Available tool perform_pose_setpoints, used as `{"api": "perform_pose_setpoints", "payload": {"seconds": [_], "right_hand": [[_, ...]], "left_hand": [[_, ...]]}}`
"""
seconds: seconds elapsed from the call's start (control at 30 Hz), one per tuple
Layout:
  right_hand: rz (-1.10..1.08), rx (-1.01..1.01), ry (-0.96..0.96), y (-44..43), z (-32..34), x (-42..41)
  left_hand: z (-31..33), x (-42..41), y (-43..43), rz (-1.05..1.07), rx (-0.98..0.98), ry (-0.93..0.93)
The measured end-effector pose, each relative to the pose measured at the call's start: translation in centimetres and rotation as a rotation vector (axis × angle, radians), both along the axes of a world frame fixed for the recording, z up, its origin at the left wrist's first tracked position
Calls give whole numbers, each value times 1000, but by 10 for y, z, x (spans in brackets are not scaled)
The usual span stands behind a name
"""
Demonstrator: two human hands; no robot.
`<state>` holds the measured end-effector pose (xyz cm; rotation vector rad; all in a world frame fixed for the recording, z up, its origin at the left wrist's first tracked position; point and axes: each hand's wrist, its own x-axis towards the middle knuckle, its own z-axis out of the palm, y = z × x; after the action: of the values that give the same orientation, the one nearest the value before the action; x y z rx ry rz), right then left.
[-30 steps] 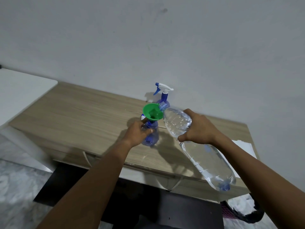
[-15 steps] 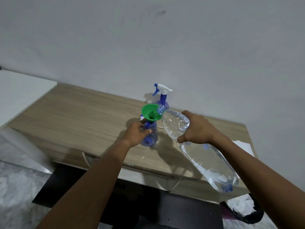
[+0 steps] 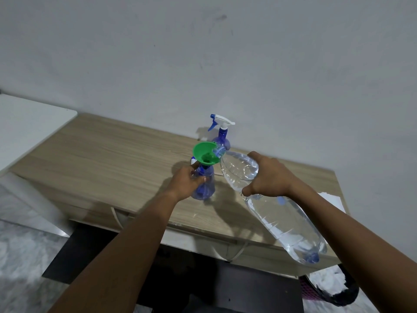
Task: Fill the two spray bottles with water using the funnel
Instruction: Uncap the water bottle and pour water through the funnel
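Observation:
A small blue spray bottle (image 3: 206,185) without its head stands on the wooden table (image 3: 108,159). A green funnel (image 3: 204,154) sits in its neck. My left hand (image 3: 187,182) grips this bottle's body. My right hand (image 3: 268,175) holds a large clear water bottle (image 3: 279,213), tilted with its open mouth resting on the funnel's right rim. A second blue spray bottle (image 3: 222,134) with a white and blue trigger head stands upright behind the funnel, near the wall.
A white sheet of paper (image 3: 331,199) lies at the table's right end. A white surface (image 3: 27,123) adjoins the table on the left. A dark basket with white contents (image 3: 334,288) sits on the floor at lower right. The wall runs right behind the table.
The water bottle's mouth has stayed at the funnel's rim while its base has risen slightly. My left hand has kept its hold on the small bottle.

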<state>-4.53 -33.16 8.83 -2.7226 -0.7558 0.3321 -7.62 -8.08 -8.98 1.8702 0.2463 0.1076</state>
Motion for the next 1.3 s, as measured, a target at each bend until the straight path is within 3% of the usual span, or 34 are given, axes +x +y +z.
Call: {"api": "perform_pose_setpoints", "payload": {"seconds": [1.3], "right_hand": [[17, 0, 10, 0, 2, 2]], "left_hand": [[-3, 2, 3, 0, 23, 30]]}}
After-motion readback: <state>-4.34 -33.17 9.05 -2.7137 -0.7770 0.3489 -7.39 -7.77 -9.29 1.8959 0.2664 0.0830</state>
